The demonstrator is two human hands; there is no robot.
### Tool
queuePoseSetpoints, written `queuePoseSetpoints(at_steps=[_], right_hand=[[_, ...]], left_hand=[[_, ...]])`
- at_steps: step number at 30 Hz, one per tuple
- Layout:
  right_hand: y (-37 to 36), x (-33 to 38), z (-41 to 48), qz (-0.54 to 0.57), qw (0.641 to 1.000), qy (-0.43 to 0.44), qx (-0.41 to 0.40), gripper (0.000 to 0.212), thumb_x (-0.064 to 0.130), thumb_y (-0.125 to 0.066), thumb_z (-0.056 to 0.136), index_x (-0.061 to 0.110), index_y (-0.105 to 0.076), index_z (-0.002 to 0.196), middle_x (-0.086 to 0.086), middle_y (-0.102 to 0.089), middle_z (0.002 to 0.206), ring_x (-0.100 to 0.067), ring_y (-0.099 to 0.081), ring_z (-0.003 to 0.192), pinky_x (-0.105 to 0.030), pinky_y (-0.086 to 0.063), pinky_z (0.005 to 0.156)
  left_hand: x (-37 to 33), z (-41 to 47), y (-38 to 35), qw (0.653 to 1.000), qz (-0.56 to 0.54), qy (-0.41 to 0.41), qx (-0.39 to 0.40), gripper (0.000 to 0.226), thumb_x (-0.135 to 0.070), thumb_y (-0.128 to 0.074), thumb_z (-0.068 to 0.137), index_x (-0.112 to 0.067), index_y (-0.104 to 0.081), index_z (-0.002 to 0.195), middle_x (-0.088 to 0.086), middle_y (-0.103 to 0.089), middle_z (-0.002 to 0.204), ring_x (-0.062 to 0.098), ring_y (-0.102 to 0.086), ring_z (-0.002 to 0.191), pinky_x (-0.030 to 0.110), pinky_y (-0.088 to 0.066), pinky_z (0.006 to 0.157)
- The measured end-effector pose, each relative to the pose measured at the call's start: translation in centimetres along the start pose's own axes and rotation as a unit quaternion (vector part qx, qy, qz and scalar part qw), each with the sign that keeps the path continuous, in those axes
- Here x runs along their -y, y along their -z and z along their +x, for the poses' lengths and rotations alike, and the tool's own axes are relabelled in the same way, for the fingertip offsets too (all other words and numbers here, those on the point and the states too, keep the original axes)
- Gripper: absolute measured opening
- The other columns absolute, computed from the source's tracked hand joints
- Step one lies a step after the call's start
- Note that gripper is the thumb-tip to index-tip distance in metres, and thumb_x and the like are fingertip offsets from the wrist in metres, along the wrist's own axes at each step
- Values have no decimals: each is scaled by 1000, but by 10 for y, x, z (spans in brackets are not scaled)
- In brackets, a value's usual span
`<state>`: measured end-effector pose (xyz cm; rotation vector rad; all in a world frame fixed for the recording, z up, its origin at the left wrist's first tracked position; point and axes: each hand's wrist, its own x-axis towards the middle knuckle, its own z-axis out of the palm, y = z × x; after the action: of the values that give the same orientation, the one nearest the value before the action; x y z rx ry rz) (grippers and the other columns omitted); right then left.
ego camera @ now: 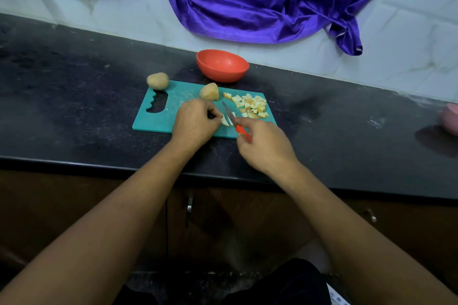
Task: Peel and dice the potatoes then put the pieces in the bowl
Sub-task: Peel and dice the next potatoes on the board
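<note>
The left hand (195, 121) rests on the green cutting board (153, 121) and pinches a small potato slice (225, 120) with its fingertips, while the right hand (264, 147) grips the red handle of a knife (240, 129) whose blade touches that slice. Just past the right hand sits a heap of potato cubes (252, 106), and past the left hand are a cut potato half (209, 91) and, farther left, a whole potato (157, 80) at the board's corner. The red bowl (222, 65) stands on the dark worktop (74, 96) beyond both hands, just behind the board.
</note>
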<state>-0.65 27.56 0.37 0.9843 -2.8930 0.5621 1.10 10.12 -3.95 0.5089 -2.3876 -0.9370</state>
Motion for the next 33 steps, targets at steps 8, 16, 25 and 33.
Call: queuePoseSetpoints(at_steps=[8, 16, 25, 33], right_hand=[[-10, 7, 4, -33, 999, 10, 9, 49, 33, -51, 101, 39, -49, 150, 4, -65, 98, -14, -53, 77, -33, -42, 63], [-15, 5, 1, -59, 998, 38, -2, 52, 33, -49, 102, 35, -45, 154, -2, -67, 109, -18, -58, 90, -33, -41, 68], [-12, 0, 14, -85, 994, 61, 20, 52, 32, -50, 102, 34, -45, 153, -5, -65, 124, -21, -60, 104, -38, -51, 79], [-5, 1, -6, -142, 986, 84, 8, 52, 31, -48, 104, 30, -42, 155, -7, -66, 117, -25, -61, 103, -38, -45, 73]], left_hand=[[-3, -2, 0, 999, 35, -15, -9, 15, -14, -70, 84, -23, -83, 87, -9, -77, 88, 15, -68, 91, 36, -56, 84], [-1, 1, -2, 999, 41, -10, -4, 15, -15, -70, 84, -24, -82, 84, -9, -77, 86, 15, -69, 89, 37, -57, 83], [-2, 1, 0, 999, 39, -17, 7, 13, -15, -72, 85, -24, -82, 86, -12, -77, 91, 14, -69, 93, 36, -56, 86], [-2, 1, 0, 999, 42, -17, 2, 13, -16, -72, 85, -23, -82, 86, -12, -77, 91, 13, -69, 93, 36, -56, 86]])
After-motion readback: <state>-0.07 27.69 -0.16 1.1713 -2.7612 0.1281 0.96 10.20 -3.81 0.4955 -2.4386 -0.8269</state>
